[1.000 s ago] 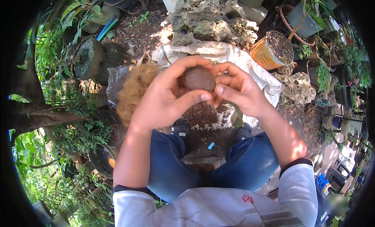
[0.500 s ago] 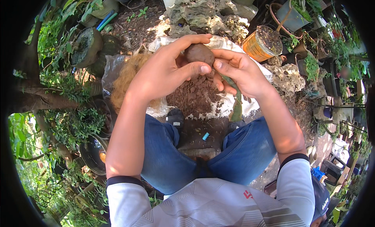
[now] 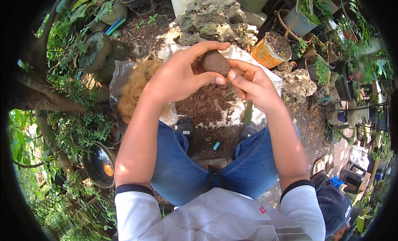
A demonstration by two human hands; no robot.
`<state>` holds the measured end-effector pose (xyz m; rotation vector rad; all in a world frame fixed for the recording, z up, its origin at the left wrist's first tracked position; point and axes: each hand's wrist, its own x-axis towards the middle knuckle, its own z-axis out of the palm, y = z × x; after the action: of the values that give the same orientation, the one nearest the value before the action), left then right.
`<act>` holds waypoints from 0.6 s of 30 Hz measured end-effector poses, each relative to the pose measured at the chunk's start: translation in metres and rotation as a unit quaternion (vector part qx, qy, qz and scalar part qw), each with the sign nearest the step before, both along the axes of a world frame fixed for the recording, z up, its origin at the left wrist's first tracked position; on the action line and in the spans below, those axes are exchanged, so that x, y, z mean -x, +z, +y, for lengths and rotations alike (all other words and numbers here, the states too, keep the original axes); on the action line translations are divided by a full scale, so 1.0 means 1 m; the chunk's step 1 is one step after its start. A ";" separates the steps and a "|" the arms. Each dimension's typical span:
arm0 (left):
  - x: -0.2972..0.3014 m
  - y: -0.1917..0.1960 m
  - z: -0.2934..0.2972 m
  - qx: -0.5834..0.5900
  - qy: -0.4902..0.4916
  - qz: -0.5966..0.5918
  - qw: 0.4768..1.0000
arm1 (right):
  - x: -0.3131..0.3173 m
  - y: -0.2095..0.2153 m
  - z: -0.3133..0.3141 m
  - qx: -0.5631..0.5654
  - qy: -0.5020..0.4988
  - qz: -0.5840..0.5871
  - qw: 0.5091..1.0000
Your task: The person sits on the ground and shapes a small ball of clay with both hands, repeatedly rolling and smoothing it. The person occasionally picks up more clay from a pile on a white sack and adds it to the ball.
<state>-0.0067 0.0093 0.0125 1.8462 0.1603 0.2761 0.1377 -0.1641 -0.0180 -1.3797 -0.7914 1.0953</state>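
Observation:
A smooth, damp-looking brown ball of soil [image 3: 215, 63] is cupped in my left hand [image 3: 178, 77], the thumb along its lower side and the fingers curled behind it. At the ball's lower right edge, my right hand [image 3: 260, 87] is closed in a pinch, thumb against fingers and touching the ball. A long green leaf [image 3: 247, 112] hangs below the right hand, its upper part hidden behind the fingers. Under both hands lies a heap of loose reddish-brown soil [image 3: 203, 106] on a white sack [image 3: 269, 77] with frayed edges.
Tan fibre [image 3: 139, 89] lies left of the soil, beside clear plastic. A small blue spool [image 3: 216, 145] is on the ground between my feet. Rough rocks [image 3: 215, 17] stand beyond the sack, an orange bucket [image 3: 271, 50] at right. At lower right, a person in a dark cap [image 3: 336, 210] is close by.
The ball has turned slightly in my left hand. My right hand stays at its edge, and the leaf is now more hidden behind that hand. The whole view has shifted a little.

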 end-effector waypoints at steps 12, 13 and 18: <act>-0.008 0.010 -0.034 0.035 -0.029 -0.029 0.999 | -0.009 0.001 -0.027 -0.097 0.047 0.100 0.989; -0.009 0.011 -0.036 0.033 -0.029 -0.024 0.999 | -0.010 0.003 -0.030 -0.099 0.049 0.108 0.988; -0.004 0.018 -0.050 0.001 -0.031 -0.011 0.999 | -0.011 0.011 -0.044 -0.111 0.063 0.136 0.982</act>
<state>-0.0023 -0.0407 0.0306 1.8424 0.0874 0.2529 0.1483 -0.2079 -0.0067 -0.9795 -0.7813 1.2239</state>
